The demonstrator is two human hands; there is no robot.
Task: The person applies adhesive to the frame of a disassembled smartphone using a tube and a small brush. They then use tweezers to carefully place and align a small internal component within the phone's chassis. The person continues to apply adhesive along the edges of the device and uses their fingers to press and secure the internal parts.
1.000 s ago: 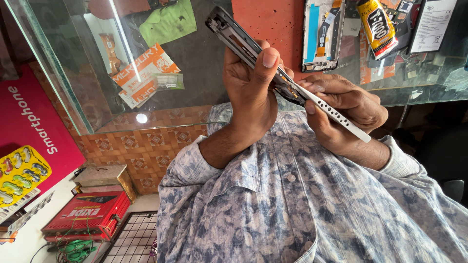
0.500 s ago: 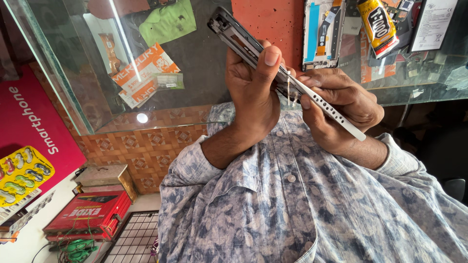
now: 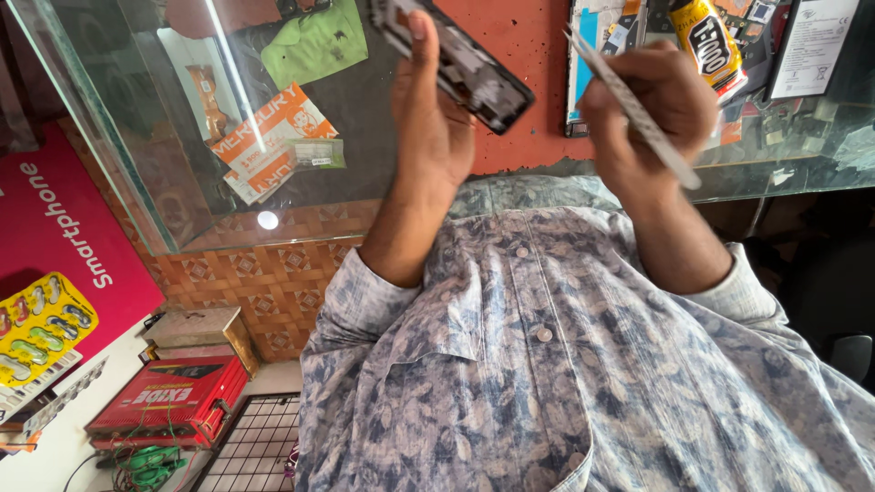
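My left hand is raised over the glass counter and grips a dark phone body with its inner parts showing. To the right, my right hand holds a thin white panel edge-on, tilted from upper left to lower right. The two pieces are apart, with a gap between them. Both forearms come out of blue-grey patterned shirt sleeves.
A glass counter lies under the hands, with orange paper packets beneath the glass. A yellow glue tube and cards lie at the top right. On the lower left stand a red box, a wire grid and a red poster.
The phone body and the white panel were held together as one piece; now they are separated, my left hand moving up-left with the body, my right hand up-right with the panel.
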